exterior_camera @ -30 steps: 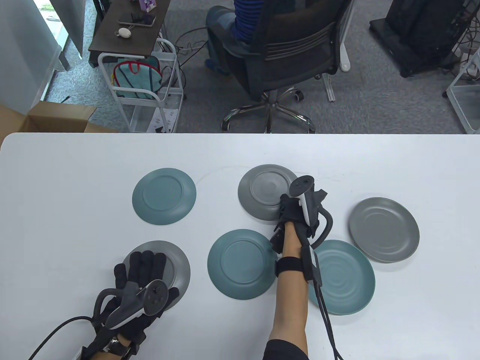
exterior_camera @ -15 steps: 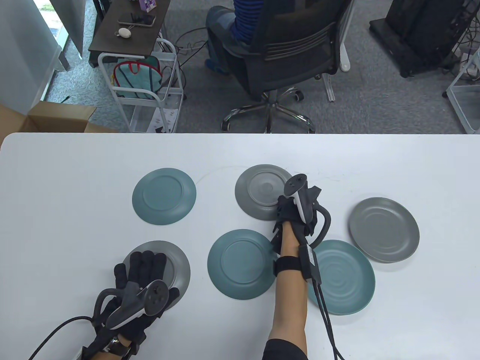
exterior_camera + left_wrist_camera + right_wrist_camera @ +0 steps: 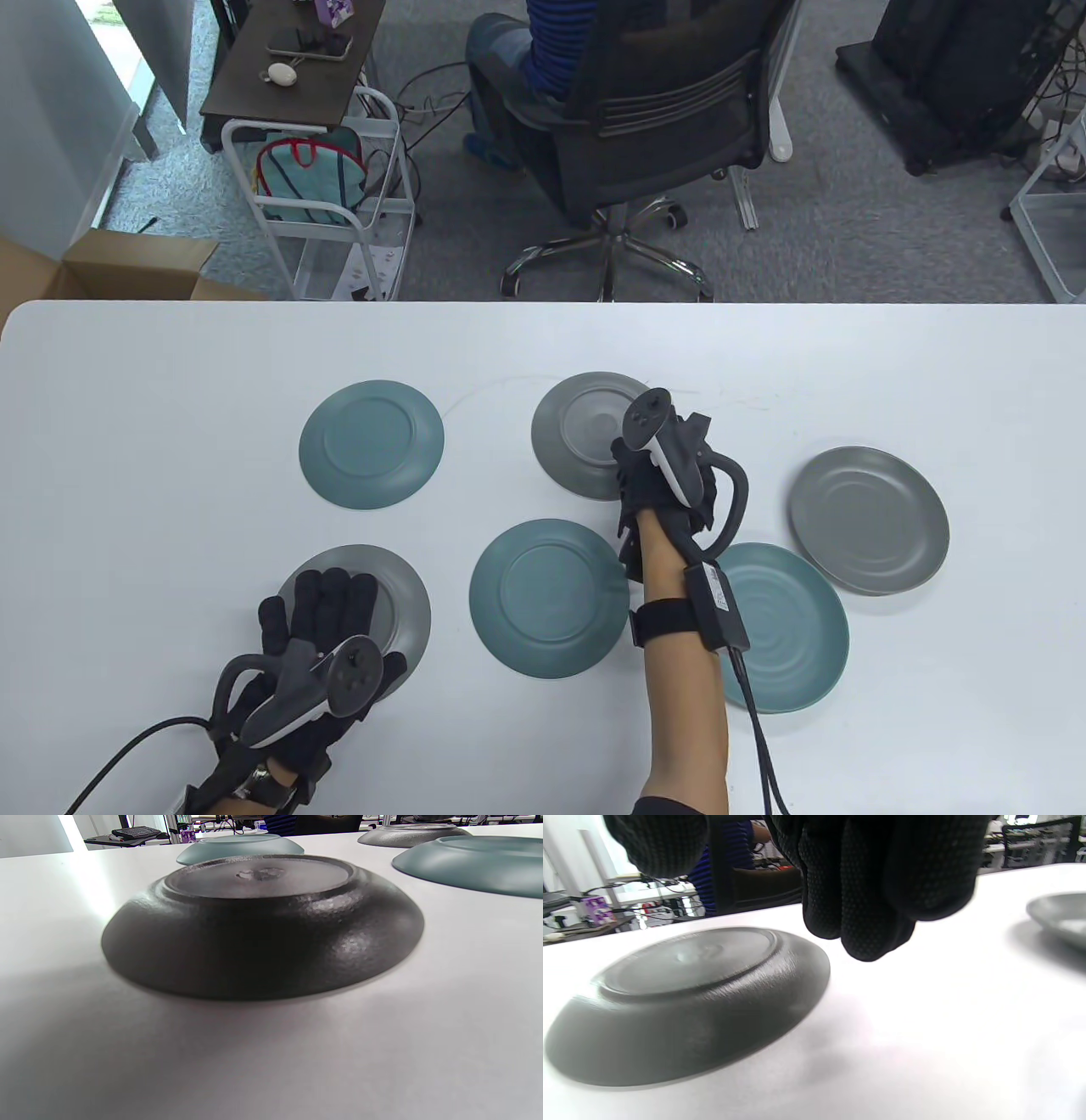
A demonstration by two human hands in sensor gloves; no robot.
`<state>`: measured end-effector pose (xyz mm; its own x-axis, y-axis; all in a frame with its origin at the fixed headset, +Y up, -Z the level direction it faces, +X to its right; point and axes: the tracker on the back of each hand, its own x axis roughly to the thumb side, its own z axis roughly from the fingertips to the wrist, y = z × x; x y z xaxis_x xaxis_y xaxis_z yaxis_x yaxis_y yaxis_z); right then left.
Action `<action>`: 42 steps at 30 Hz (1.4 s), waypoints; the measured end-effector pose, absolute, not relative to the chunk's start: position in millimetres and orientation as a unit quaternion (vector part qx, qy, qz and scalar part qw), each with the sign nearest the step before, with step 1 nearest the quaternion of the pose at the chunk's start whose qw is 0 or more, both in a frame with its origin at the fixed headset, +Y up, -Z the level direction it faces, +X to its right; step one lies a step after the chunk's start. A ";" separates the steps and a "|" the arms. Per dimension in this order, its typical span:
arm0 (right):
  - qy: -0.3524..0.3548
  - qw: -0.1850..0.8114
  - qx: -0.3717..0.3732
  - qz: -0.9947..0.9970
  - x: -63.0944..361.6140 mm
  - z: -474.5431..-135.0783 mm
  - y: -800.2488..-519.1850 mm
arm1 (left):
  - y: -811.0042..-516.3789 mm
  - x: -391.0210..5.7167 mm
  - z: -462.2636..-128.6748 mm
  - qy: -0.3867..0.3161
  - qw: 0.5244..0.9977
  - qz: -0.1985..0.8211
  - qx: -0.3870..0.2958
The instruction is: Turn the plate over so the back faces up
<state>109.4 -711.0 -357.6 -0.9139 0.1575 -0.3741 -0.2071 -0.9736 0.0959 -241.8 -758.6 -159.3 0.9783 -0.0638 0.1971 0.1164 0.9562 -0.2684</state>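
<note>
A grey plate (image 3: 581, 433) lies back up at the middle of the table; it also shows in the right wrist view (image 3: 691, 1001). My right hand (image 3: 655, 480) hovers over its right edge, and its fingers (image 3: 874, 899) hang loose above the table, holding nothing and apart from the plate. A second grey plate (image 3: 407, 607) lies back up at the front left, also seen in the left wrist view (image 3: 263, 929). My left hand (image 3: 327, 598) rests flat on it with fingers spread.
Two teal plates lie back up, one at the back left (image 3: 371, 444) and one at the front middle (image 3: 547, 597). A teal plate (image 3: 789, 632) and a grey plate (image 3: 868, 519) lie face up on the right. An office chair (image 3: 645, 110) stands beyond the far edge.
My right hand has shifted left over the middle grey plate, which slid slightly left and settled. My left hand has not moved.
</note>
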 end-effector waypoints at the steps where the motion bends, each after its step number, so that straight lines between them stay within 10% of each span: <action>1: 0.065 0.092 -0.180 0.977 108.7 -355.5 -707.3 | -758.6 -241.7 -159.3 -0.094 0.985 -0.046 -0.141; 21: 0.026 0.005 -0.052 0.998 131.8 -245.4 -650.1 | -758.5 -240.4 -157.7 -0.094 0.985 -0.057 -0.134; 42: 0.103 -0.015 -0.060 0.993 173.3 -166.8 -730.7 | -759.1 -237.2 -155.0 -0.098 0.984 -0.068 -0.130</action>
<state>173.3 -730.7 -166.8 -0.9924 -0.0414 -0.1160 0.0167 -0.9784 0.2061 -237.2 -759.1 -155.0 0.9718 -0.1077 0.2100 0.1585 0.9571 -0.2425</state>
